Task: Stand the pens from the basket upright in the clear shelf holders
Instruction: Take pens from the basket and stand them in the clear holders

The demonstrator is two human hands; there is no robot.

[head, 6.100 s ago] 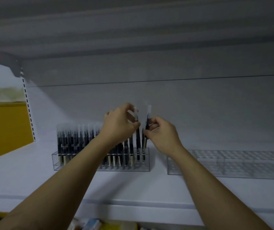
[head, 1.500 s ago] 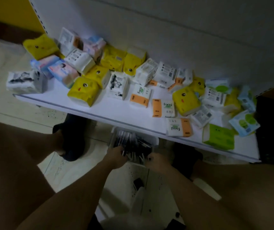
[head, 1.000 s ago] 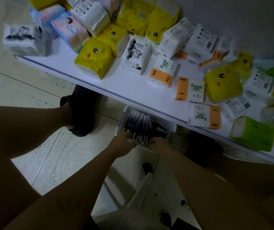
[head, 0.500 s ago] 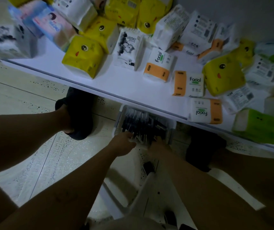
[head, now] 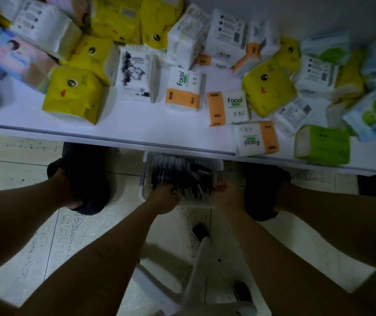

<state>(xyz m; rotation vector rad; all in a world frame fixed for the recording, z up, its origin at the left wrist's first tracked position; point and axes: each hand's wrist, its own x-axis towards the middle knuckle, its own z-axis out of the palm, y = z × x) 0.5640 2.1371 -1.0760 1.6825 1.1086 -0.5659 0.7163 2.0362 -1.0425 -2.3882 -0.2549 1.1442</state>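
**Both hands down in the pen basket**

Nearest, the left hand and right hand are apart, fingertips sunk among the pens. I cannot tell whether either grips one. The pens lie heaped in the white basket on the floor, so plenty seems left to do. The holders are out of view. Farther off, tissue packs on the shelf read "Facial".

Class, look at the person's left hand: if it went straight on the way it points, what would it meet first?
The dark pens heaped in the basket; the left hand points down into them and may already touch them, though dimness hides that.
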